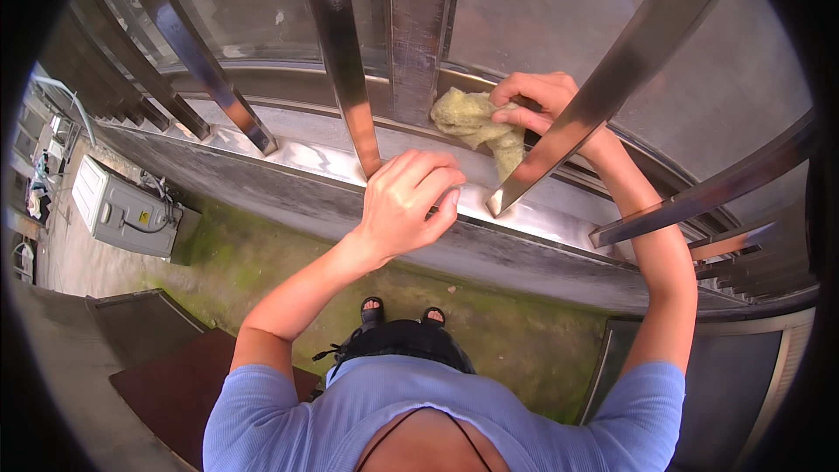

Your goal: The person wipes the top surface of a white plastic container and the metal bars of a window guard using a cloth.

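Observation:
My right hand (541, 101) reaches between upright metal bars (577, 111) and pinches a crumpled yellow-green cloth (465, 116). One end of the cloth bunches up near the window frame post (419, 33), and the other hangs down onto the sill. My left hand (413, 203) rests, fingers curled, at the shiny metal bottom rail (314, 157), by the foot of another bar (354, 111). Nothing shows in it; whether it grips the rail or bar is hidden. Window glass (537, 13) stands behind the bars.
More bars (190, 59) run along the rail to both sides. Beneath it is a concrete wall (262, 183). A white appliance (128, 210) stands on the ground at the left. Dark red (177, 387) and dark grey (688, 387) panels lie low on either side. Mossy ground (524, 341) surrounds my sandalled feet.

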Demonstrator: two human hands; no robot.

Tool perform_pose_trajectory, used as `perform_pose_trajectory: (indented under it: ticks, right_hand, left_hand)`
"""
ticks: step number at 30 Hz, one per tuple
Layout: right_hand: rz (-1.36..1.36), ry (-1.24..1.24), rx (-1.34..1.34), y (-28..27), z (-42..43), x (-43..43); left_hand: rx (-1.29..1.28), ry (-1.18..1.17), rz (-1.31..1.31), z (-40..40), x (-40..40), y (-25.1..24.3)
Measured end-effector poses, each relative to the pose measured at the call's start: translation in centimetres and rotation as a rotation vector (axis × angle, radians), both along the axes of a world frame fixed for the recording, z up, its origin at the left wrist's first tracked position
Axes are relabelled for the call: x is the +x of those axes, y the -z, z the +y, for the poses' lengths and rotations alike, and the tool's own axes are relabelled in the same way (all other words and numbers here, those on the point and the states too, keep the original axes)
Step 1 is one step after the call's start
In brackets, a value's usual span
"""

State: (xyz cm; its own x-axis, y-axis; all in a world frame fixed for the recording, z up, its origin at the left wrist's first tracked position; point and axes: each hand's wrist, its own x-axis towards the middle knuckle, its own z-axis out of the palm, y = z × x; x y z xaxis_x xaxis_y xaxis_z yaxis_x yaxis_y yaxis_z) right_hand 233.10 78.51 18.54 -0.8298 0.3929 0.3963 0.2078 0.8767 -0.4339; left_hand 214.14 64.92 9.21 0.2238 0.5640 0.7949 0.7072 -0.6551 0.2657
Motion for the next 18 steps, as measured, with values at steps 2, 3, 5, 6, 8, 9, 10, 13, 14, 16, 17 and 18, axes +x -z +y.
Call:
perform_pose_trajectory:
  ticks: [2,3,5,6,8,9,10,13,14,16,17,18]
  right_hand:
    - [0.085,-0.151,-0.004,-0.1,0.4,0.3]
    - [0.166,-0.287,0.000,-0.6,0.2,0.6]
    - [0.129,-0.140,-0.338,-1.1,-1.5,0.7]
    - [0.126,-0.054,-0.397,-1.5,-1.8,1.2]
    - [0.146,0.009,-0.457,-1.9,-1.6,2.3]
    - [0.159,0.042,-0.489,-2.0,-1.4,2.8]
    - [0.290,-0.014,-0.741,-3.1,-1.5,3.5]
    - [0.451,0.019,-0.828,-3.4,-0.9,4.2]
    - [0.322,0.073,-0.651,-2.7,-1.0,3.3]
    - [0.038,0.031,-0.564,-1.7,-0.9,1.8]
    - [0.037,0.024,-0.567,-0.8,-0.7,1.1]
    - [-0.045,-0.072,-0.587,0.1,-0.5,0.3]
  left_hand:
    - [0.114,-0.013,-0.198,0.1,0.8,-1.2]
    - [0.119,-0.012,-0.198,0.1,1.3,-2.4]
    - [0.080,-0.054,-0.168,0.5,1.7,-3.2]
    - [0.068,-0.075,-0.154,0.7,1.9,-3.6]
    - [-0.102,-0.072,-0.170,0.3,2.1,-4.0]
    - [-0.258,-0.045,-0.196,0.1,2.0,-4.1]
    - [-0.299,-0.081,-0.223,-0.5,1.9,-4.5]
    - [-0.248,0.013,-0.082,-1.1,0.3,-3.2]
    - [-0.170,-0.001,-0.068,-1.2,0.3,-2.7]
    - [-0.124,-0.015,-0.014,-1.3,0.3,-2.3]
    - [-0.075,-0.020,0.040,-1.4,0.2,-2.0]
    - [-0.067,-0.033,0.065,-1.1,0.2,-1.4]
